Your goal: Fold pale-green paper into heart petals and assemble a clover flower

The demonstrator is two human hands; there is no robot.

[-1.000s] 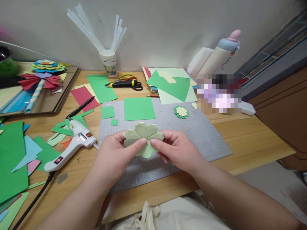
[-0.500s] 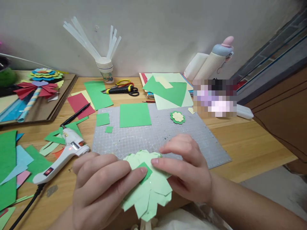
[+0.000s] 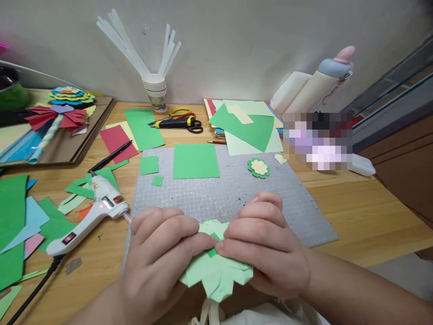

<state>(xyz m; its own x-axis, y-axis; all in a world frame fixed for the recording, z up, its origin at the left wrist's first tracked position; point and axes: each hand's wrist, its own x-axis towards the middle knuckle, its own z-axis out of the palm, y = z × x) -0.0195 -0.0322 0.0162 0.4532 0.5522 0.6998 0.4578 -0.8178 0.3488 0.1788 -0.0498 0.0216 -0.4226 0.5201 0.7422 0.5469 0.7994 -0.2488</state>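
Observation:
A pale green paper flower [image 3: 216, 275] with layered petals is held over the near edge of the grey cutting mat [image 3: 196, 198]. At its middle lies a small dark green paper square [image 3: 212, 253], partly covered by fingers. My left hand [image 3: 162, 257] grips the flower from the left, thumb pressed on the square. From the right, my right hand [image 3: 267, 243] is closed on the flower too, its thumb meeting the left thumb at the square. The fingers beneath the paper are hidden.
A hot glue gun [image 3: 91, 212] lies at left near green paper scraps [image 3: 54, 225]. On the mat are green squares [image 3: 196, 161] and a small layered flower [image 3: 259, 167]. Scissors and a cutter [image 3: 174, 122], a cup of glue sticks [image 3: 156, 97] and stacked paper [image 3: 250, 131] stand behind.
My right hand has closed in from the flower's right edge, its thumb now on the green square beside the left thumb. The flower tilts more; the camera view has shifted slightly.

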